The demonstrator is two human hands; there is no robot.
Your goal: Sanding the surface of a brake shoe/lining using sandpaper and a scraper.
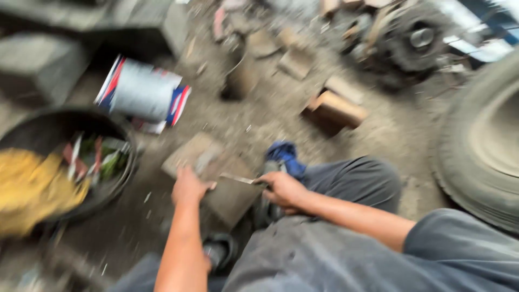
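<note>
The view is blurred by motion. My left hand (188, 186) rests on a flat brown board (216, 178) lying on the dirt floor, fingers curled against its surface. My right hand (282, 189) grips one end of a thin flat metal strip (238, 179) that points left toward my left hand. A blue cloth (285, 154) lies just beyond my right hand, near my knee in grey trousers (351, 181).
A black tub (32, 130) with yellow material and scraps sits at the left. A white, red and blue can (143, 92) lies on its side. A wooden block (335, 111), a large tyre (481, 140) and a metal machine part (413, 38) surround the spot.
</note>
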